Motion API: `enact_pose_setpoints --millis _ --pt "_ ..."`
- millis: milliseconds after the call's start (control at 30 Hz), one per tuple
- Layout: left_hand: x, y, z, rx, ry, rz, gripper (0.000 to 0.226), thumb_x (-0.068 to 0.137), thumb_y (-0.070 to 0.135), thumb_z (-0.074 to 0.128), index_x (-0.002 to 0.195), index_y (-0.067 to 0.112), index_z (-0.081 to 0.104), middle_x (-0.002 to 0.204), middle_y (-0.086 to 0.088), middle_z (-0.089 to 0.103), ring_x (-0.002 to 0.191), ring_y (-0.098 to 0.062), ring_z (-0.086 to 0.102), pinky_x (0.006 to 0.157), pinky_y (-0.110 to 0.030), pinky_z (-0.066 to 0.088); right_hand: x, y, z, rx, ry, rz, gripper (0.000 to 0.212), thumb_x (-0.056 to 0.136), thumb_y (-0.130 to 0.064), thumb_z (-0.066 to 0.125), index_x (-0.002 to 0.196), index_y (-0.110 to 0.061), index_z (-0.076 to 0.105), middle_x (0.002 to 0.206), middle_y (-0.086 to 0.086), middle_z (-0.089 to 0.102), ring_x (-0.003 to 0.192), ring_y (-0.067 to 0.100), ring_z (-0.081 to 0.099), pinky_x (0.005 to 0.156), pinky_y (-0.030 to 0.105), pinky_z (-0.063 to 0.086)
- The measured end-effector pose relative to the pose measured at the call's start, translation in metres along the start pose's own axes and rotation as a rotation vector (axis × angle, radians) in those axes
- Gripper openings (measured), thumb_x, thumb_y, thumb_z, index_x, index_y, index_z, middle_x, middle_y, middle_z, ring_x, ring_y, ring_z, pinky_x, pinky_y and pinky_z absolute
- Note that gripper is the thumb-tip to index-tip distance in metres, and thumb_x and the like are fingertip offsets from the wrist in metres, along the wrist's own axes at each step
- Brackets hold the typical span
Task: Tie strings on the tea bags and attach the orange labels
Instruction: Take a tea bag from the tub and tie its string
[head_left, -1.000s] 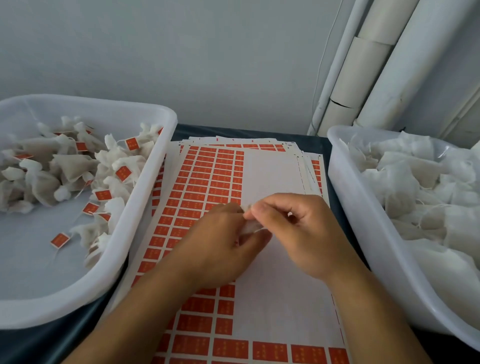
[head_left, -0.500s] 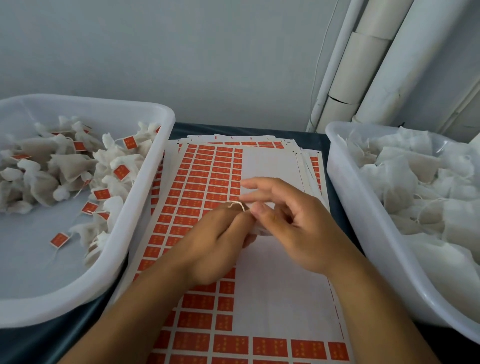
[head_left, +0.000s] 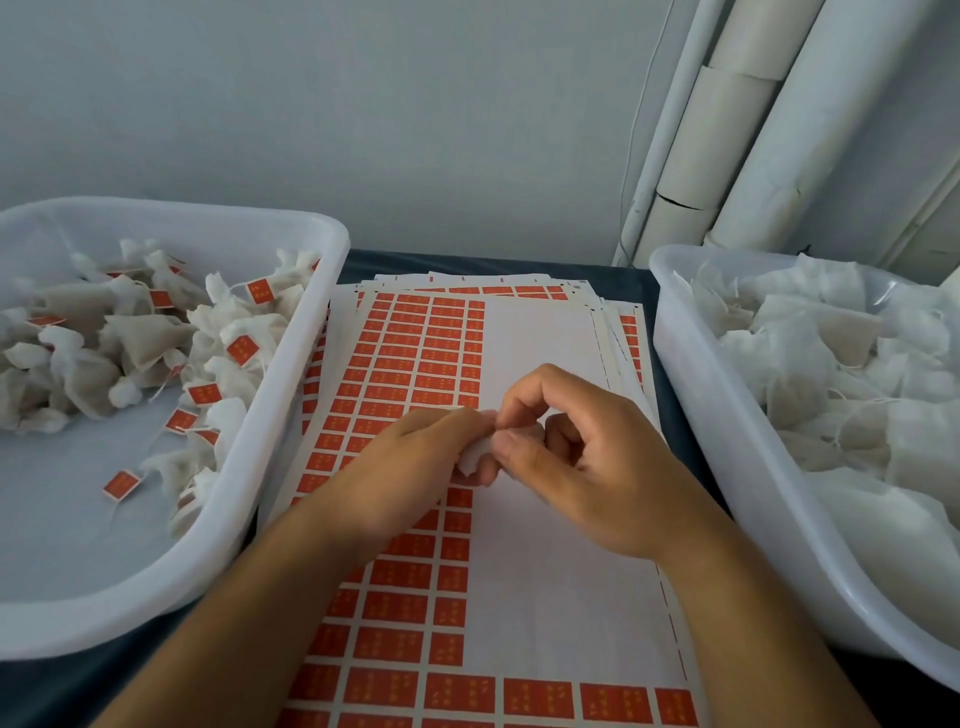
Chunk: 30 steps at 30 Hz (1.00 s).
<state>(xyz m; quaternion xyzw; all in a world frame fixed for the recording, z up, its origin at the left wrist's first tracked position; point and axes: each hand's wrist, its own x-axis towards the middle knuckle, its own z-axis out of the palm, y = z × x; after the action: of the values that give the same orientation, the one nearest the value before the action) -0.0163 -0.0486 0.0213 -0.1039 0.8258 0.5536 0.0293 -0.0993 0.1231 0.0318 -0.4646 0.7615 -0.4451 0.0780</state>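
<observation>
Tying: my left hand (head_left: 415, 457) and right hand (head_left: 582, 457) both pinch one tea bag (head_left: 470, 457) above the label sheet (head_left: 545, 582).
Change: the string loop visible a moment ago is gone.
Meaning: knot probably drawn tight; orange label next.

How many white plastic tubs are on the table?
2. One tub is at the left with labelled tea bags; the other tub is at the right with unlabelled bags. Both are partly cut off.

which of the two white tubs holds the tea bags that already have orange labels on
The white plastic tub on the left: its tea bags carry orange labels. The right white tub holds only unlabelled bags.
</observation>
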Motion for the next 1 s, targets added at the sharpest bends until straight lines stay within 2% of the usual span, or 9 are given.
enact_pose_setpoints --millis 100,233,300,400,500,667,767,833,1000 --pt "-0.001 0.002 -0.002 -0.074 0.027 -0.034 0.049 0.106 0.041 0.035 0.077 0.031 0.072 0.074 0.011 0.069 0.069 0.004 0.064 0.075 -0.023 0.043 0.0 -0.001 -0.001 -0.041 0.006 -0.025 0.011 0.098 -0.032 0.066 0.107 -0.027 0.067 0.093 -0.025 0.064 0.085 0.004 0.066 0.063 0.01 0.048" --pt "0.001 0.001 -0.006 -0.168 0.114 -0.127 0.045 0.103 0.05 0.043 0.086 0.025 0.077 0.086 0.001 0.076 0.089 -0.016 0.072 0.095 -0.047 0.053 -0.001 0.002 0.0 -0.102 0.015 -0.028 0.022 0.097 -0.035 0.065 0.118 -0.034 0.07 0.096 -0.036 0.059 0.091 -0.003 0.063 0.066 0.008 0.048" --pt "0.002 0.0 -0.006 -0.198 0.145 -0.176 0.046 0.098 0.058 0.046 0.091 0.026 0.077 0.09 0.0 0.077 0.095 -0.022 0.073 0.099 -0.05 0.052 -0.001 0.003 0.001 -0.124 0.014 -0.02 0.027 0.096 -0.043 0.061 0.122 -0.038 0.069 0.099 -0.036 0.058 0.097 -0.003 0.062 0.069 0.009 0.049" --pt "0.002 0.0 -0.005 -0.157 0.214 -0.228 0.045 0.094 0.067 0.048 0.092 0.032 0.075 0.084 0.007 0.076 0.091 -0.017 0.072 0.083 -0.035 0.052 0.0 0.006 0.002 -0.174 0.02 -0.003 0.036 0.094 -0.058 0.056 0.124 -0.042 0.066 0.109 -0.03 0.058 0.106 0.001 0.059 0.075 0.011 0.051" --pt "0.002 0.001 -0.001 -0.117 0.286 -0.257 0.037 0.096 0.064 0.048 0.084 0.035 0.068 0.073 0.015 0.072 0.082 -0.012 0.066 0.064 -0.023 0.038 0.001 0.009 0.004 -0.262 0.039 0.019 0.037 0.091 -0.065 0.058 0.122 -0.046 0.064 0.113 -0.031 0.055 0.104 -0.003 0.057 0.072 0.009 0.049" --pt "0.004 0.004 0.003 -0.043 0.28 -0.284 0.045 0.094 0.071 0.042 0.072 0.043 0.069 0.066 0.036 0.062 0.078 -0.01 0.062 0.062 -0.021 0.033 0.002 0.01 0.01 -0.352 0.111 -0.011 0.035 0.092 -0.063 0.06 0.116 -0.039 0.07 0.111 -0.027 0.06 0.094 0.002 0.061 0.073 0.012 0.052" --pt "0.008 0.0 0.001 -0.05 0.24 -0.287 0.048 0.092 0.076 0.039 0.078 0.045 0.073 0.078 0.021 0.072 0.089 -0.012 0.065 0.086 -0.033 0.048 0.002 0.01 0.011 -0.393 0.116 -0.016 0.035 0.093 -0.059 0.061 0.117 -0.036 0.073 0.108 -0.024 0.063 0.089 0.004 0.062 0.072 0.015 0.053" --pt "0.008 -0.001 0.0 -0.083 0.208 -0.286 0.054 0.085 0.085 0.039 0.089 0.044 0.074 0.095 0.018 0.072 0.099 -0.015 0.066 0.099 -0.042 0.046 0.002 0.01 0.011 -0.377 0.133 -0.019 0.031 0.094 -0.052 0.066 0.118 -0.033 0.075 0.105 -0.021 0.065 0.086 0.004 0.062 0.07 0.014 0.051" --pt "0.007 -0.004 0.0 -0.132 0.216 -0.253 0.064 0.066 0.09 0.037 0.1 0.05 0.072 0.109 0.015 0.073 0.108 -0.018 0.068 0.107 -0.051 0.047 0.003 0.008 0.011 -0.301 0.189 -0.033 0.031 0.094 -0.04 0.071 0.122 -0.027 0.072 0.112 -0.014 0.07 0.08 -0.006 0.058 0.071 0.006 0.045"
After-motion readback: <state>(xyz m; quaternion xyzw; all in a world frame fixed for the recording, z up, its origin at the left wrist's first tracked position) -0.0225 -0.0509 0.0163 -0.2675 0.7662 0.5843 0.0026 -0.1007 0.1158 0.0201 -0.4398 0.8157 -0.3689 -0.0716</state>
